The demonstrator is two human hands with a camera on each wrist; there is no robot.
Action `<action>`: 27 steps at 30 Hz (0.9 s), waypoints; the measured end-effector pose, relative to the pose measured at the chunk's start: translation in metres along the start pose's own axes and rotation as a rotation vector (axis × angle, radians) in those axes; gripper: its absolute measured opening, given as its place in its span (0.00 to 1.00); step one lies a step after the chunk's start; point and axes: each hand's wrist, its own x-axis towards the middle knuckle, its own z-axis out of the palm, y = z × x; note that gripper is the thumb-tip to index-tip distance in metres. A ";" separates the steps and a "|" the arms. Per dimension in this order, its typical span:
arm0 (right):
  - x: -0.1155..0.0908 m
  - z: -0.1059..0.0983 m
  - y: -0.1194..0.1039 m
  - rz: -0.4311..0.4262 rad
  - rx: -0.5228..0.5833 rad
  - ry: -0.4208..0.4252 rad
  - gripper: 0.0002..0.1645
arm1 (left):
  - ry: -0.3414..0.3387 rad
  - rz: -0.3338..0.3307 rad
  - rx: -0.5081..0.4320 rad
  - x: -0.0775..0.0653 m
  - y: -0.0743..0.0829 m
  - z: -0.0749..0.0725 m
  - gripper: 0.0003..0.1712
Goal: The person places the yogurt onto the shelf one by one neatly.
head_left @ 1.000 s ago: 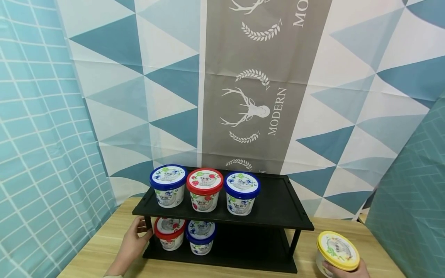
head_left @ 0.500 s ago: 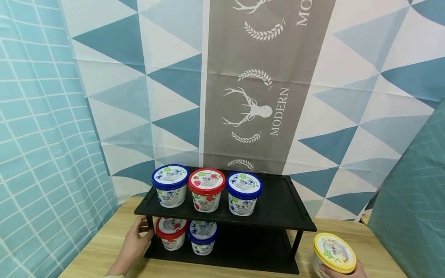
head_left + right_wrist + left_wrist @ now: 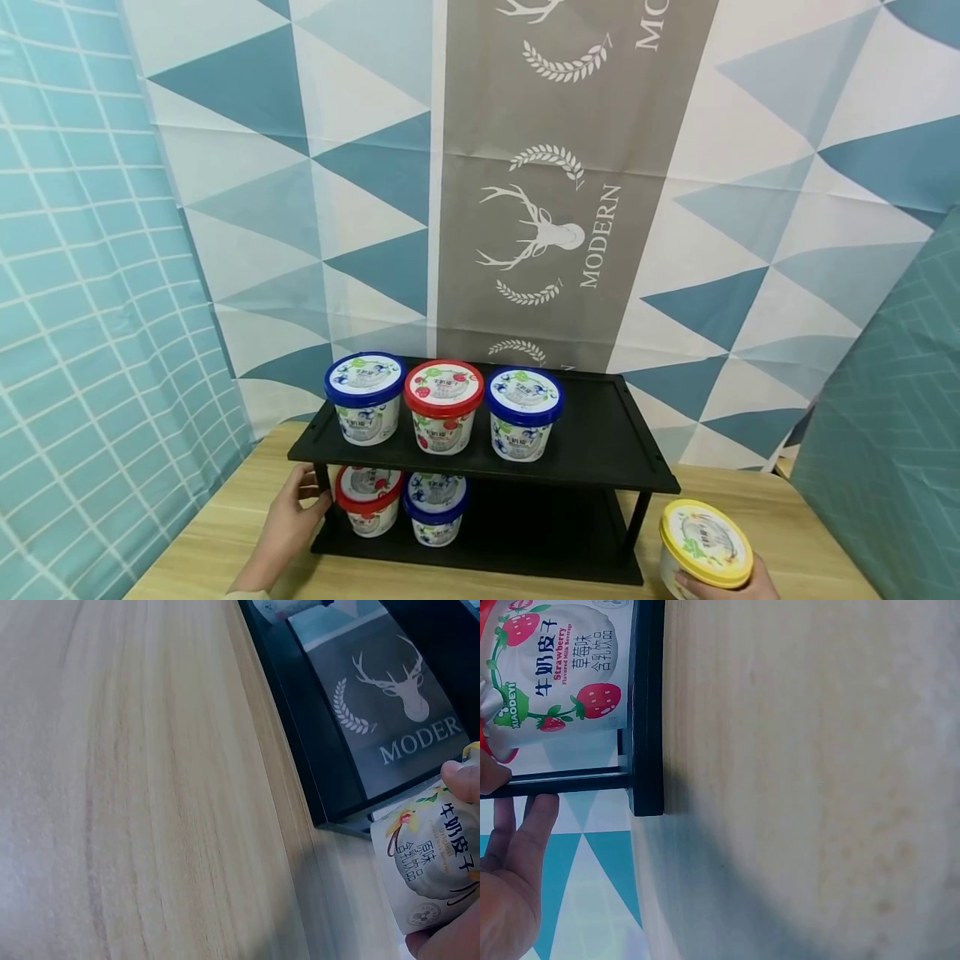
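At the right, my right hand [image 3: 753,583] holds a white tub [image 3: 707,542] with a yellow lid, slightly tilted, beside the black two-tier shelf rack [image 3: 600,425]. In the right wrist view, thumb and fingers wrap this tub [image 3: 427,862]. My left hand [image 3: 295,512] grips the rack's front left post [image 3: 570,780], thumb on one side and fingertips on the other. Near that hand, on the lower tier, stand a red-lidded strawberry tub [image 3: 370,500] and a blue-lidded tub [image 3: 436,510]. The upper tier bears a blue-lidded tub [image 3: 365,400], a red-lidded one [image 3: 443,408] and another blue-lidded one [image 3: 523,415].
The rack stands on a wood-grain table [image 3: 210,533]. Behind it hangs a patterned curtain [image 3: 517,208] with deer prints. A blue tiled sheet [image 3: 97,292] borders the left side, a teal sheet [image 3: 885,433] the right.
My right hand has moved slightly left with the yellow-lidded tub, closer to the rack. The left hand stays on the post, and the tubs on the rack keep their places.
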 end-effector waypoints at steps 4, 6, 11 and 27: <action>-0.003 0.003 -0.002 -0.019 0.062 -0.038 0.52 | 0.009 0.012 0.007 0.000 0.001 0.000 0.21; -0.005 0.004 -0.002 -0.025 0.085 -0.045 0.51 | 0.015 0.016 0.011 0.000 0.001 0.000 0.21; -0.008 0.007 -0.002 -0.059 0.126 -0.072 0.45 | 0.009 0.011 0.011 -0.001 0.001 0.000 0.22; -0.016 0.021 -0.011 -0.078 0.199 -0.108 0.47 | 0.017 0.019 0.013 0.000 0.000 0.001 0.22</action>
